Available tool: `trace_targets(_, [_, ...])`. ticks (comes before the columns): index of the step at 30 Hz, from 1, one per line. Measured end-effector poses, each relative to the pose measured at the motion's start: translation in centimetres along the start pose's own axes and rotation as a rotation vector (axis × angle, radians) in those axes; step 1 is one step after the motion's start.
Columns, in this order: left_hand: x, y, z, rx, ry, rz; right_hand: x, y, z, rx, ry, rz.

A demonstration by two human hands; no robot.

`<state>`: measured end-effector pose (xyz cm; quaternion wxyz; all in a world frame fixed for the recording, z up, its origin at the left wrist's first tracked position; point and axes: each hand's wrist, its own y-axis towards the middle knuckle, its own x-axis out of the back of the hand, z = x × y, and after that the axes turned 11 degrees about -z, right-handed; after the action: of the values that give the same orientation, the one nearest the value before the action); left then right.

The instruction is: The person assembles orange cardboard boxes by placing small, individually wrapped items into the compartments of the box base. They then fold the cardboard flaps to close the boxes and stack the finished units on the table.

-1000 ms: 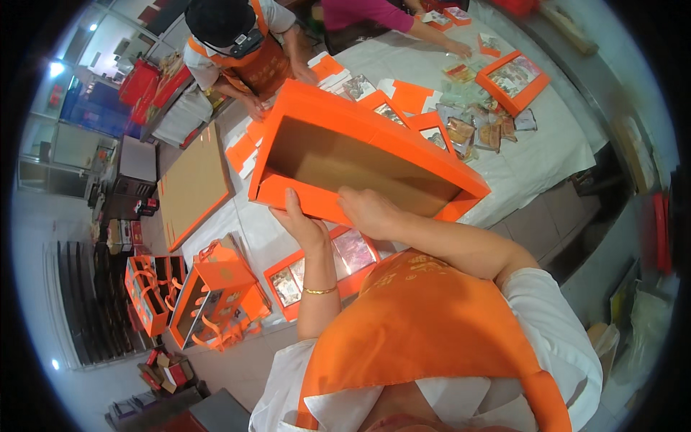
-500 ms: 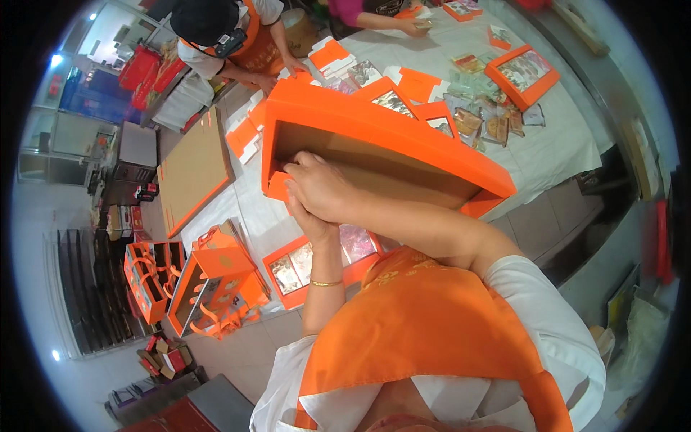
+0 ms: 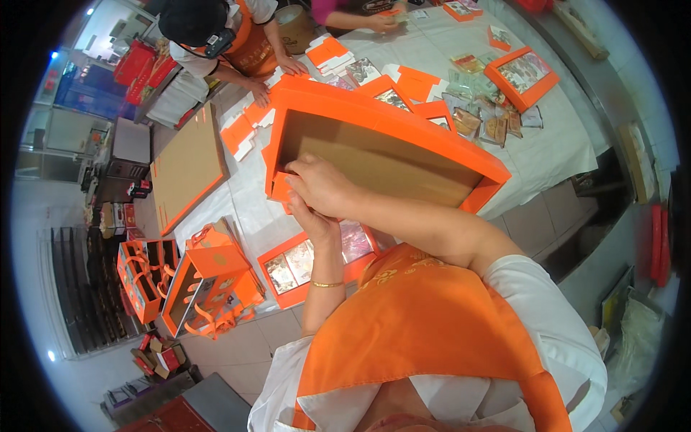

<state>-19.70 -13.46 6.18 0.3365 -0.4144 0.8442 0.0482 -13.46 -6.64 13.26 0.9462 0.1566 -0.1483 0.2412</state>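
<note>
A large orange cardboard box with a plain brown inside is held tilted above the table, its open side facing me. My right hand reaches across to the box's left end. Its curled fingers are inside, at the near left corner by an orange flap. Just below, my left hand is bent against the outside of that same corner, its fingertips partly hidden by the box and the right hand. Under my wrists lies a flat orange box with clear windows showing packed contents.
A brown board with orange edges lies on the table's left. Orange gift bags stand beside the near left edge. Beyond the box are folded cartons, loose packets and a windowed box. Two people work across the table.
The box has tipped a little, showing more of its brown inside. Both hands keep to the same corner. The co-worker's hands at the far left have shifted slightly.
</note>
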Motion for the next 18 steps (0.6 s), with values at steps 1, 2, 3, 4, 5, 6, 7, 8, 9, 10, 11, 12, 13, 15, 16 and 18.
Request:
trace_targets(1, [0.2, 0.1, 0.0, -0.014, 0.017, 0.001, 0.1, -0.2, -0.1, 0.023, 0.024, -0.015])
trace_targets(2, [0.5, 0.1, 0.1, 0.024, 0.014, 0.029, 0.1, -0.5, 0.0, 0.041, 0.017, -0.038])
trace_targets(3, [0.9, 0.0, 0.1, 0.060, 0.010, 0.057, 0.2, -1.0, 0.1, 0.059, 0.011, -0.059])
trace_targets(4, [1.3, -0.1, 0.0, 0.096, 0.005, 0.085, 0.3, -1.4, 0.3, 0.079, 0.005, -0.079])
trace_targets(5, [0.9, -0.7, 0.0, 0.126, -0.041, 0.041, 0.9, -1.4, 0.5, 0.044, -0.025, -0.039])
trace_targets(6, [0.2, -1.8, -0.2, 0.150, -0.088, -0.012, 1.4, -1.6, 0.9, 0.011, -0.050, 0.011])
trace_targets(7, [-0.3, -2.5, -0.5, 0.173, -0.135, -0.067, 1.9, -1.7, 1.2, -0.021, -0.075, 0.063])
trace_targets(8, [-0.6, -2.9, -1.0, 0.140, -0.124, -0.048, 2.5, -1.9, 1.4, -0.035, -0.112, 0.089])
trace_targets(9, [-0.9, -3.3, -1.5, 0.105, -0.112, -0.031, 3.1, -2.1, 1.6, -0.048, -0.148, 0.117])
trace_targets(10, [-0.7, -3.5, -1.7, 0.069, -0.100, -0.017, 3.3, -2.3, 1.6, -0.060, -0.185, 0.147])
trace_targets(11, [0.0, -3.4, -2.0, 0.147, -0.117, 0.044, 3.6, -2.7, 1.4, -0.039, -0.181, 0.143])
trace_targets(12, [1.5, -3.1, -2.6, 0.222, -0.135, 0.096, 3.5, -3.3, 0.9, -0.019, -0.175, 0.148])
trace_targets(13, [3.0, -2.8, -3.3, 0.295, -0.155, 0.147, 3.5, -3.7, 0.6, 0.002, -0.167, 0.155])
trace_targets(15, [5.2, -2.6, -4.4, 0.358, -0.054, 0.176, 3.5, -4.7, 0.3, 0.001, -0.164, 0.200])
trace_targets(16, [6.0, -2.6, -5.1, 0.357, 0.079, 0.218, 3.5, -5.2, 0.2, 0.000, -0.160, 0.228])
trace_targets(18, [6.0, -2.8, -6.5, 0.371, 0.297, 0.250, 4.1, -6.0, 0.6, 0.058, -0.130, 0.278])
